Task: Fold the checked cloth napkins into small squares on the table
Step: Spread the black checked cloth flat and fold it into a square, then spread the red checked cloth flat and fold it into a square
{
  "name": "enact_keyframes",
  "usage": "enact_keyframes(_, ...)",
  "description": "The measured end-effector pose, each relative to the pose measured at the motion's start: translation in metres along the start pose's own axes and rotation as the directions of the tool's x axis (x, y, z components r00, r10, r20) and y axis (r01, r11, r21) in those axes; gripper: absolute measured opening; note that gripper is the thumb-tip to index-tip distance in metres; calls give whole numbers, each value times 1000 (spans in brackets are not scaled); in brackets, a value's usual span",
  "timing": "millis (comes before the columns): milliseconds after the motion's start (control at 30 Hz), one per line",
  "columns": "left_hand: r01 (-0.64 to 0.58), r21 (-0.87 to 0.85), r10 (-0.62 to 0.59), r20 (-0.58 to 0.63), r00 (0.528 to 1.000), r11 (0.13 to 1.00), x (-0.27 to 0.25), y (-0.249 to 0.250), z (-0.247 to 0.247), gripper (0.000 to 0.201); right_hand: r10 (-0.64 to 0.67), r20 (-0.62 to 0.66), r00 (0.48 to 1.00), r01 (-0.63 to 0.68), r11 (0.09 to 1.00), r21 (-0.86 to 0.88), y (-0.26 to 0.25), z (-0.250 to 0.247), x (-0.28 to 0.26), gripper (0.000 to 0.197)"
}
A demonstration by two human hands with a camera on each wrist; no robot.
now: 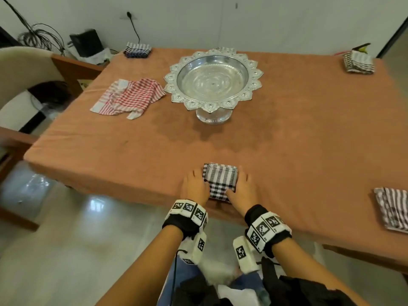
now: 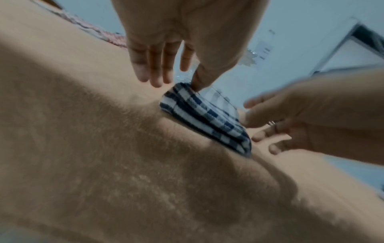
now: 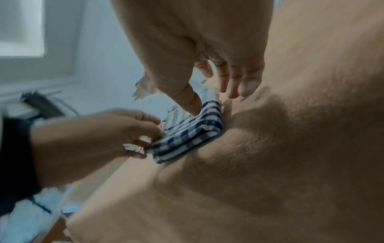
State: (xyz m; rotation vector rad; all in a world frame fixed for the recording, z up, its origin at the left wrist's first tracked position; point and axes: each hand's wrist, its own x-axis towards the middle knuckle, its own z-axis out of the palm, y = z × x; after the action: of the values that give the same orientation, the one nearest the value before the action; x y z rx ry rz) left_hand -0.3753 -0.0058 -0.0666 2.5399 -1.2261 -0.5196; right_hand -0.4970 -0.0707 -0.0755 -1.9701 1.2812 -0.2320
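A black-and-white checked napkin (image 1: 220,181) lies folded into a small square at the near edge of the table (image 1: 298,140). My left hand (image 1: 196,184) rests beside its left edge and my right hand (image 1: 242,186) beside its right edge. In the left wrist view the left hand (image 2: 176,77) has straight fingers on the tablecloth, its thumb pressing a corner of the napkin (image 2: 205,118). In the right wrist view the right hand (image 3: 214,102) likewise lays its fingers flat and sets its thumb on the napkin (image 3: 193,136). A loose red checked napkin (image 1: 130,98) lies unfolded at the far left.
A silver pedestal bowl (image 1: 213,82) stands in the middle of the table. Folded napkin stacks sit at the far left corner (image 1: 137,50) and far right corner (image 1: 358,62). A striped folded napkin (image 1: 393,208) lies near the right edge. A chair (image 1: 26,69) stands to the left.
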Motion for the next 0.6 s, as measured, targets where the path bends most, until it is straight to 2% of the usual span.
enact_keyframes(67,-175,156,183,-35,982,972,-4,4,-1,52,-49,-16,999,42,951,-307,-5,0,-6,77)
enact_keyframes(133,-375,320,360,108,927,870,-1,4,0,62,-77,50,996,91,876,-474,-8,-1,-8,71)
enact_keyframes(167,-434,379,376,218,900,817,3,0,2,62,-66,113,991,115,846,-520,-8,1,-7,68)
enact_keyframes(200,-461,408,359,304,882,788,7,-5,3,61,-30,174,984,124,822,-557,-9,4,-7,66)
enact_keyframes(267,-481,387,329,396,857,786,16,-18,2,57,66,238,969,88,808,-582,-16,12,-5,64)
enact_keyframes(333,-523,338,360,439,823,783,21,-25,1,56,143,238,961,32,793,-608,-23,14,-2,66)
enact_keyframes(433,-581,241,441,449,777,778,27,-39,-10,57,265,234,935,-17,696,-718,-50,17,5,81)
enact_keyframes(500,-580,167,480,408,777,797,26,-51,-22,60,246,175,954,-28,650,-759,-70,21,6,71)
enact_keyframes(600,-502,86,464,275,842,860,37,-99,-58,60,70,108,992,32,677,-735,-111,51,12,51)
